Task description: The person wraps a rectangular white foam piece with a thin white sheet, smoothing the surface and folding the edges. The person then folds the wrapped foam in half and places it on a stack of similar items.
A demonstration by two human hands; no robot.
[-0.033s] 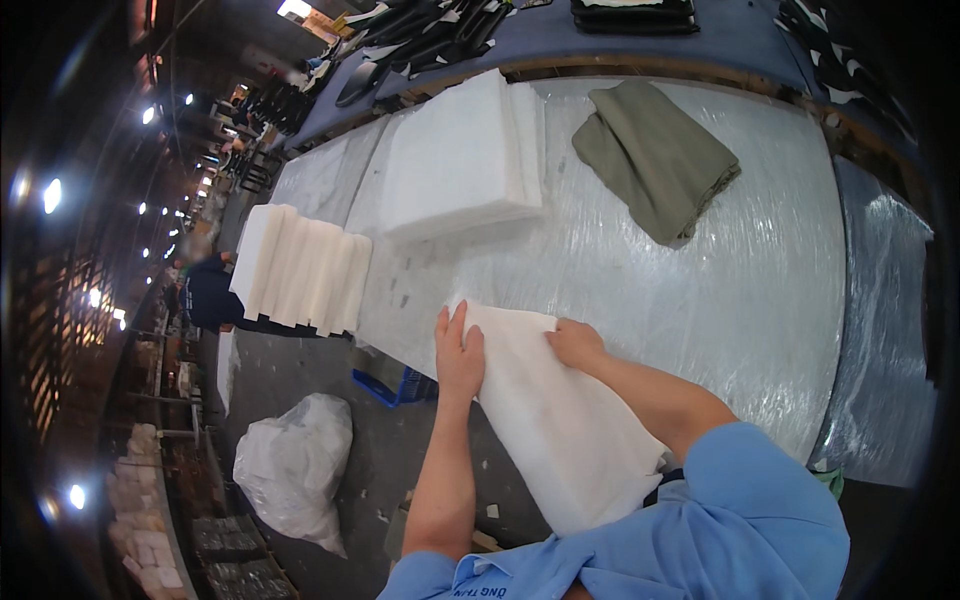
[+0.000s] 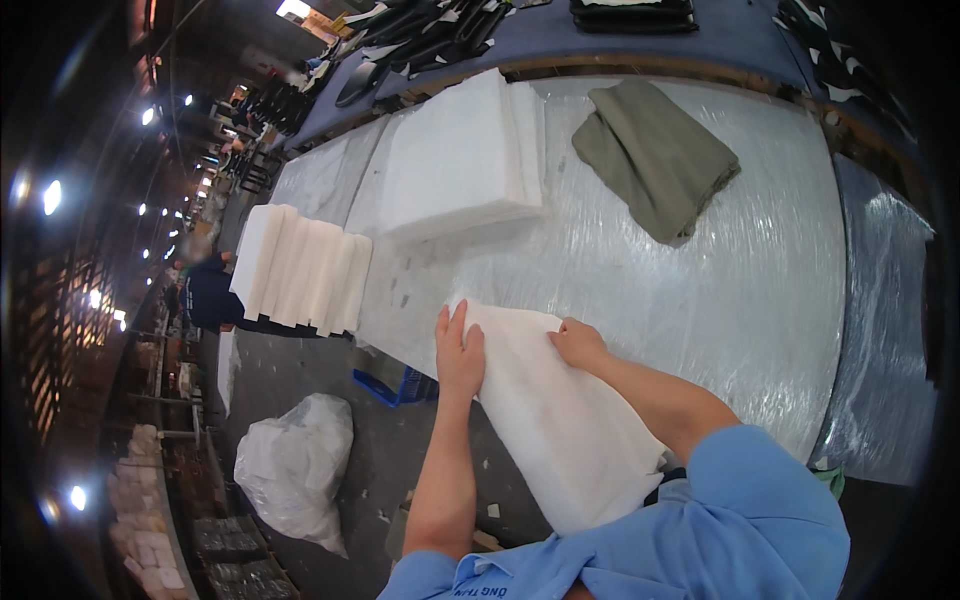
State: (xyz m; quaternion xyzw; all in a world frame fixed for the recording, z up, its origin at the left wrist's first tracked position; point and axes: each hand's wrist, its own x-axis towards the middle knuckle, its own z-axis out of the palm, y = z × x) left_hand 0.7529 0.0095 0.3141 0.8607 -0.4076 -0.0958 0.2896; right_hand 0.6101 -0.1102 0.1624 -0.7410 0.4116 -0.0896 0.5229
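Observation:
A long white sheet of soft padding (image 2: 560, 420) hangs from the near edge of the plastic-covered table (image 2: 700, 330) down against my body. Along the sheet's left edge lies my left hand (image 2: 461, 355), its fingers stretched out and slightly apart. My right hand (image 2: 580, 345) is closed on the sheet's right edge near its far end, with the fingers curled in. Farther back on the table are a stack of white padding sheets (image 2: 455, 155) and a folded olive-green cloth (image 2: 655, 160).
Several folded white pieces (image 2: 305, 265) lie in a row at the table's left end, near a person in dark clothes (image 2: 208, 295). On the floor to the left are a stuffed plastic bag (image 2: 297, 465) and a blue crate (image 2: 395, 385). Another table (image 2: 540, 40) holds black pieces behind.

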